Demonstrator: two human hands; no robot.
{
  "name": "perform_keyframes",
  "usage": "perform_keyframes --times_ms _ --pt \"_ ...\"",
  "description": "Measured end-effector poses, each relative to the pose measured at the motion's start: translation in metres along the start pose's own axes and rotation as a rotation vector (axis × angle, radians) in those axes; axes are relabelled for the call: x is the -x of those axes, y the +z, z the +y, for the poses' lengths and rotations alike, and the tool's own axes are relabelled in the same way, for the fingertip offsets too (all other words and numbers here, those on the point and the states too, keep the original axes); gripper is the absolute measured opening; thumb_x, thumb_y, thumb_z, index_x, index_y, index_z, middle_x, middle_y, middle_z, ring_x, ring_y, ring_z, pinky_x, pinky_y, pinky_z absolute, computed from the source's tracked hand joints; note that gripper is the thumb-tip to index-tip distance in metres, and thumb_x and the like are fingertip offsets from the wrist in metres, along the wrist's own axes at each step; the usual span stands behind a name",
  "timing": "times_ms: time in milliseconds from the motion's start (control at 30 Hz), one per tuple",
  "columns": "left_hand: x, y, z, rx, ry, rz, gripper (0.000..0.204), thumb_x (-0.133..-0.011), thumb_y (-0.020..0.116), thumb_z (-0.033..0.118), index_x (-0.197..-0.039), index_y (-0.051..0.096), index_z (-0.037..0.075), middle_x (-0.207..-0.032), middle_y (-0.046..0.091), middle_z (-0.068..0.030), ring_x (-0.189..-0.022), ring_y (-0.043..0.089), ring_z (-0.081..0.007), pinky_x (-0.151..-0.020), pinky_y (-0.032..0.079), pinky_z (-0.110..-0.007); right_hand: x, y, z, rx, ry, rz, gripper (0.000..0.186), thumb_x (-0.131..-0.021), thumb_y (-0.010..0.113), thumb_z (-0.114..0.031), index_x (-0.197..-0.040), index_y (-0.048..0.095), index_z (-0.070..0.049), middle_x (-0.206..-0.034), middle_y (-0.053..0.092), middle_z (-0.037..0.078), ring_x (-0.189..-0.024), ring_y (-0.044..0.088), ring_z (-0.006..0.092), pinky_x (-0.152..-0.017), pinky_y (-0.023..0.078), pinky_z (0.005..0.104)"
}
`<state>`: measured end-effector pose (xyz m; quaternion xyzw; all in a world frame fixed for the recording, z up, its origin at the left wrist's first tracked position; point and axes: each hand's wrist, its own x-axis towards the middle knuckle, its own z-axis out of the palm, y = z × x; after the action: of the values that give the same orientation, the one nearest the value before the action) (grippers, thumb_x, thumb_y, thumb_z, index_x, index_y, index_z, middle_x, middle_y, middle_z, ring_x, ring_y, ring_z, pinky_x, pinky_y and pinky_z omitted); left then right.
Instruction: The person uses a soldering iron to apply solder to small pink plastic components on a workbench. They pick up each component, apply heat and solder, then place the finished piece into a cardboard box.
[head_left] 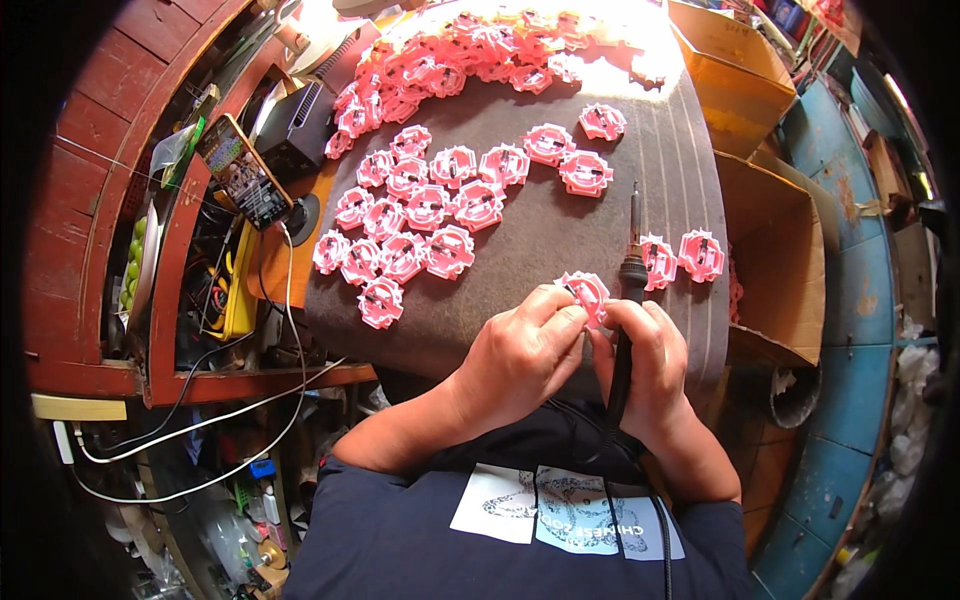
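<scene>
Close to my body, over the near edge of the dark mat, a round pink plastic part [588,292] with notched edges is held up at my fingertips. My left hand [525,345] pinches it from the left, fingers closed. On the other side my right hand [648,360] has thumb and fingertips against the same part. A soldering iron [623,345] with a black handle lies along the right hand's fingers, its metal tip pointing away from me and its cord hanging down. Just right of the iron, two more pink parts [701,256] rest on the mat.
Several pink parts [428,207] lie spread over the mat [560,235], with a large heap [430,70] behind. Open cardboard boxes [780,260] stand at the right. On the left are a phone-like screen device [243,172], a black box [296,125] and white cables [300,350].
</scene>
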<state>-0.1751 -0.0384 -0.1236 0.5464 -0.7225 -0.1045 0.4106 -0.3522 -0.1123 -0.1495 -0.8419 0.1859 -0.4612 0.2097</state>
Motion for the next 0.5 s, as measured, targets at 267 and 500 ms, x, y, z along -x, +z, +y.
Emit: perform_keyframes --times_ms 267,500 --pt "-0.0012 0.0030 -0.0005 0.008 0.019 0.023 0.028 -0.088 0.078 -0.002 -0.115 0.068 0.001 -0.109 0.068 -0.0177 -0.094 0.072 -0.0386 -0.078 0.062 -0.044 -0.0031 0.0010 -0.0012 0.017 -0.006 0.036 0.050 -0.082 0.074 0.013 -0.127 0.058 0.002 -0.100 0.066 0.016 -0.075 0.065 0.0325 -0.067 0.054 0.0417" --pt "0.0025 0.0012 0.0027 -0.038 -0.004 -0.025 0.028 -0.088 0.077 -0.002 -0.115 0.069 0.000 -0.110 0.068 -0.0174 -0.095 0.073 -0.0374 -0.077 0.062 -0.043 0.0007 0.0006 -0.0011 0.023 -0.007 0.018 0.049 -0.083 0.071 0.015 -0.128 0.058 0.001 -0.098 0.065 0.017 -0.072 0.062 0.0328 -0.065 0.052 0.0425"
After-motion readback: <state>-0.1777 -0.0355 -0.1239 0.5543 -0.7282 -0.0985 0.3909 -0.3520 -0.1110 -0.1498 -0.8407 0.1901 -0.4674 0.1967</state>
